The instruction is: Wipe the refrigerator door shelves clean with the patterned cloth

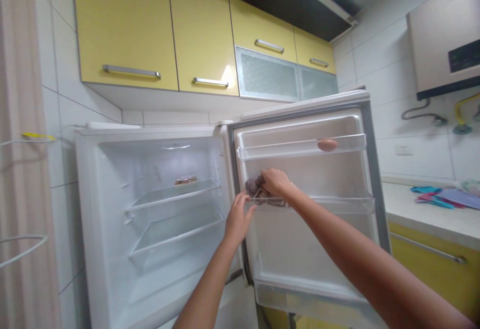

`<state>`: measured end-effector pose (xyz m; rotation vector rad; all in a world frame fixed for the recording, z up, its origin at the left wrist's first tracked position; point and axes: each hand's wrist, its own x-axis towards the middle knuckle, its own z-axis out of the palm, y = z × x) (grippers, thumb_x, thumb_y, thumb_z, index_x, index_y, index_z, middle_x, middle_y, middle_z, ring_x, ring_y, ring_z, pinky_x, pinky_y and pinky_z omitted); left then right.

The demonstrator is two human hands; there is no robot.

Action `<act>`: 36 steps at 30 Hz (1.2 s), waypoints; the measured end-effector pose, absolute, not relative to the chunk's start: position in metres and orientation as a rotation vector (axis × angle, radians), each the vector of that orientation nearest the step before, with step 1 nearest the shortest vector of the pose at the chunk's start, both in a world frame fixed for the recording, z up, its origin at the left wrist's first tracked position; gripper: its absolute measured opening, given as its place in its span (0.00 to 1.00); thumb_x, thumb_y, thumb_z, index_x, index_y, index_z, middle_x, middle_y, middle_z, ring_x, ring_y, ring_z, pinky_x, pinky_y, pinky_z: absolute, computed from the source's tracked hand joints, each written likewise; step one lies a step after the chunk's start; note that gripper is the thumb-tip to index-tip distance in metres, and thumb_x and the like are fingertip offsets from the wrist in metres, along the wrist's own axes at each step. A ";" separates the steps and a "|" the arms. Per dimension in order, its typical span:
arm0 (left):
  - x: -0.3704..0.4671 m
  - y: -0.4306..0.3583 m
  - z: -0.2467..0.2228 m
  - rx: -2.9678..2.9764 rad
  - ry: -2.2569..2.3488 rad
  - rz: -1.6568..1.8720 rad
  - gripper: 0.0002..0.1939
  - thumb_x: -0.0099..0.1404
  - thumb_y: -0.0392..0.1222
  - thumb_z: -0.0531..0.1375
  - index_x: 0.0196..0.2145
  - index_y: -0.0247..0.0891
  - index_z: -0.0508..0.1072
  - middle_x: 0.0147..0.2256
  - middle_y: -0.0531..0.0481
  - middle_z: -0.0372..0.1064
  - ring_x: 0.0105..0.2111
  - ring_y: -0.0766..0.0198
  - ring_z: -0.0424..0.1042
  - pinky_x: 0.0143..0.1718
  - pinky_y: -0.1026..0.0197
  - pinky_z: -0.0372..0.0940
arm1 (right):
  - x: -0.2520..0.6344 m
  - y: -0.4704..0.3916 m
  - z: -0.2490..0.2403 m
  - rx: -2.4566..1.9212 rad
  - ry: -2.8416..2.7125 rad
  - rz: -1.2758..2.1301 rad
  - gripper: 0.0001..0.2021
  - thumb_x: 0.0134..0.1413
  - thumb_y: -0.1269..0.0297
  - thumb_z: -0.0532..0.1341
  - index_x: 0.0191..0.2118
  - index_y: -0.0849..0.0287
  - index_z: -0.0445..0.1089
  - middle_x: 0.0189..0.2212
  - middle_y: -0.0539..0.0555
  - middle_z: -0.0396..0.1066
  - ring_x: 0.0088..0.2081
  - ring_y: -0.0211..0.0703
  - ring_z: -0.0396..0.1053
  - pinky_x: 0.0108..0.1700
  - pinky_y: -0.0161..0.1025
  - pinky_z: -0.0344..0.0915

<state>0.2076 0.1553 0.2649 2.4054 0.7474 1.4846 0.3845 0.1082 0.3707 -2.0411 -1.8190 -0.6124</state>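
Right hand [276, 182] closed on a dark packet [255, 187] at the middle door shelf [337, 203]. Left hand [237, 217] half open, touching the shelf's end, holding nothing. Egg [327, 144] above.

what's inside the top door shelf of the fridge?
One egg lies toward the right end of the top door shelf. Nothing else shows through its clear front, nothing is covered.
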 end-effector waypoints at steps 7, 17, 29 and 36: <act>0.208 0.153 0.266 2.408 0.772 1.467 0.06 0.65 0.41 0.57 0.41 0.43 0.66 0.59 0.42 0.64 0.60 0.53 0.64 0.61 0.46 0.60 | 0.414 0.087 0.375 -2.090 -1.427 -0.681 0.20 0.64 0.52 0.49 0.53 0.61 0.64 0.50 0.65 0.74 0.48 0.56 0.75 0.44 0.44 0.68; 0.205 0.154 0.266 2.397 0.758 1.494 0.06 0.65 0.41 0.58 0.41 0.43 0.67 0.59 0.44 0.66 0.58 0.55 0.67 0.61 0.46 0.60 | 0.489 0.008 0.369 -2.268 -1.166 -0.720 0.19 0.60 0.50 0.54 0.44 0.61 0.68 0.39 0.67 0.77 0.41 0.60 0.77 0.37 0.45 0.66; 0.205 0.157 0.264 2.359 0.742 1.503 0.07 0.65 0.42 0.57 0.42 0.43 0.68 0.60 0.43 0.65 0.61 0.54 0.65 0.63 0.44 0.59 | 0.542 -0.040 0.334 -1.939 -1.211 -1.335 0.11 0.60 0.56 0.57 0.41 0.57 0.68 0.41 0.59 0.74 0.41 0.52 0.72 0.32 0.42 0.60; 0.204 0.161 0.261 2.348 0.727 1.503 0.08 0.65 0.42 0.57 0.42 0.43 0.69 0.60 0.42 0.64 0.61 0.54 0.64 0.62 0.44 0.59 | 0.516 -0.015 0.349 -1.500 -1.849 -1.409 0.19 0.64 0.71 0.50 0.55 0.51 0.70 0.52 0.58 0.72 0.54 0.51 0.67 0.57 0.50 0.62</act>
